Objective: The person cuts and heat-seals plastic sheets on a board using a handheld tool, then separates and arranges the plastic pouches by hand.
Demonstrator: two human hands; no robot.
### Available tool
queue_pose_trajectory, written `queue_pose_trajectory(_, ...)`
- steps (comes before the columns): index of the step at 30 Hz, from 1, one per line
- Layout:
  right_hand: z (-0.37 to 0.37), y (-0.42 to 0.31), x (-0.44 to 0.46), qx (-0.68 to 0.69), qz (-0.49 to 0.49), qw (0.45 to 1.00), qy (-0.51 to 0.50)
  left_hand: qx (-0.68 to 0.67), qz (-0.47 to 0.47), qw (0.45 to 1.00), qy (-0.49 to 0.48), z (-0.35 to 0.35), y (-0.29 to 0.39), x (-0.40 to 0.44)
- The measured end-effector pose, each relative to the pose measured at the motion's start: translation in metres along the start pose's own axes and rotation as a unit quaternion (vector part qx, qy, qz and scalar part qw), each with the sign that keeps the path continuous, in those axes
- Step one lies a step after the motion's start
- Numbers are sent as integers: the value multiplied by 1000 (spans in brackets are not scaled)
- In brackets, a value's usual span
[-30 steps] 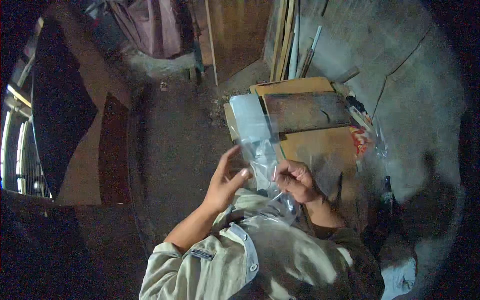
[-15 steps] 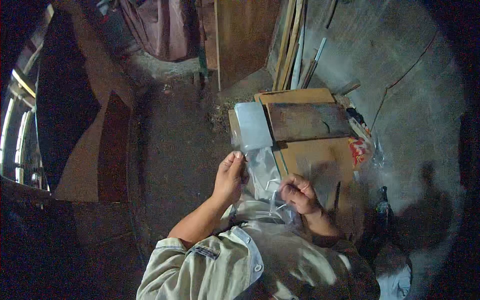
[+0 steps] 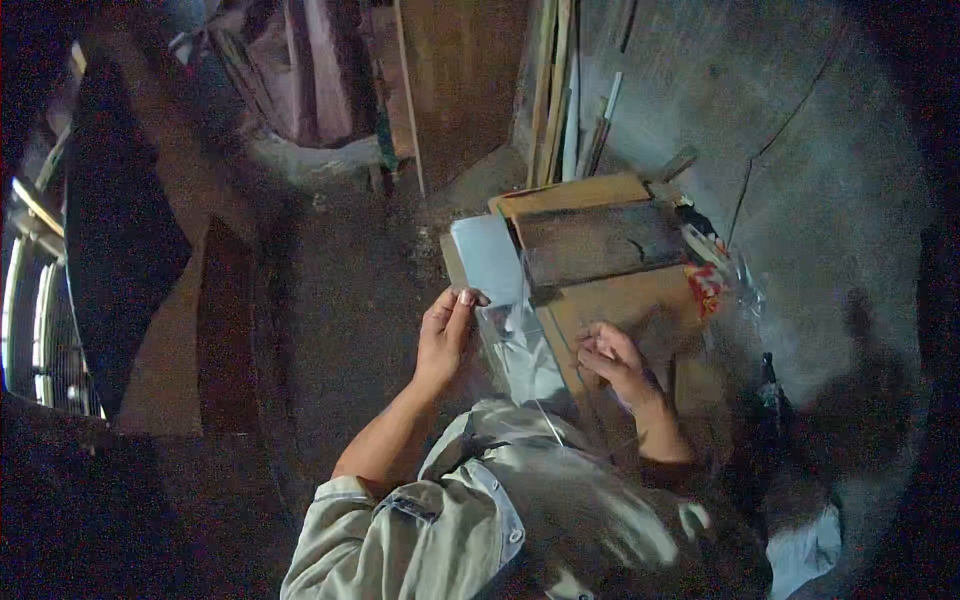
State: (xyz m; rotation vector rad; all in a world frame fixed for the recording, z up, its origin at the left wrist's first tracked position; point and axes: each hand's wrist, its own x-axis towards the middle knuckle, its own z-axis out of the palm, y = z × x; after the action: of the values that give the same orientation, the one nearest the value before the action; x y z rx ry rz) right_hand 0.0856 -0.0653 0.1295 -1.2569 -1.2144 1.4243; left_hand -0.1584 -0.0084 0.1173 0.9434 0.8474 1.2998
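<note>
My left hand (image 3: pixel 450 325) is closed in a pinch at the upper left edge of a clear plastic bag (image 3: pixel 528 362), which hangs down toward my lap. My right hand (image 3: pixel 612 358) is to the right of the bag, above a brown cardboard piece (image 3: pixel 650 305). Its fingers are curled together, and whatever they may hold is too small to make out. Just beyond my left hand lies a whitish stack of flat plastic (image 3: pixel 488 262).
A dark brown board (image 3: pixel 590 243) lies on the cardboard. Wooden strips and pipes (image 3: pixel 562 110) lean at the back. A red and yellow wrapper (image 3: pixel 704 290) and a dark bottle (image 3: pixel 768 380) are on the right. A wooden panel (image 3: pixel 460 90) stands behind.
My left hand has gone from spread fingers to a pinch on the bag. My right hand has moved away from the bag, which now hangs straighter. The view has shifted slightly.
</note>
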Motion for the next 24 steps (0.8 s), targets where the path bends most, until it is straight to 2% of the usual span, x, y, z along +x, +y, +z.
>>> queue_pose_trajectory(3, 0, -15, 26, 69, -21, 997, -6, 48, 35, 996, -59, 11, -9, 8)
queue_pose_trajectory(4, 0, -18, 33, 113, -14, 993, -19, 11, -16, 997, -69, 22, 2, 4)
queue_pose_trajectory(5, -1, -20, 37, 116, -17, 993, -17, 15, -16, 997, -72, 25, -1, 6)
queue_pose_trajectory(7, -10, -21, 44, 44, -51, 997, 38, 36, -18, 998, -53, 30, -8, 13)
queue_pose_trajectory(8, -16, -18, 45, 15, -61, 991, 121, 59, -28, 998, -22, 32, -8, 15)
queue_pose_trajectory(9, -25, -16, 45, 21, -63, 990, 125, 100, 28, 995, 9, 36, -12, 23)
queue_pose_trajectory(11, -48, -8, 44, 76, -62, 975, 199, 104, -10, 995, 3, 40, -12, 30)
queue_pose_trajectory(12, -57, 1, 46, 17, -76, 975, 210, 141, -22, 990, 5, 44, -18, 34)
queue_pose_trajectory(13, -66, 9, 47, 21, -73, 975, 211, 145, -24, 989, 6, 51, -27, 37)
queue_pose_trajectory(15, -82, 21, 53, 115, -64, 969, 209, 164, -30, 986, 0, 64, -42, 44)
queue_pose_trajectory(16, -87, 16, 55, 106, -39, 971, 209, 174, -33, 983, -44, 69, -41, 45)
queue_pose_trajectory(17, -96, 24, 60, 113, -32, 971, 210, 181, -57, 981, -39, 76, -48, 47)
queue_pose_trajectory(19, -114, 38, 70, -17, -133, 962, 238, 213, -63, 975, -7, 90, -58, 50)
queue_pose_trajectory(20, -121, 41, 69, 60, -75, 967, 236, 217, -70, 974, -9, 94, -60, 53)
queue_pose_trajectory(23, -128, 33, 69, 55, -60, 967, 241, 224, -111, 968, 33, 101, -68, 63)
queue_pose_trajectory(24, -128, 42, 74, 78, -45, 966, 243, 245, -89, 965, 25, 101, -74, 68)
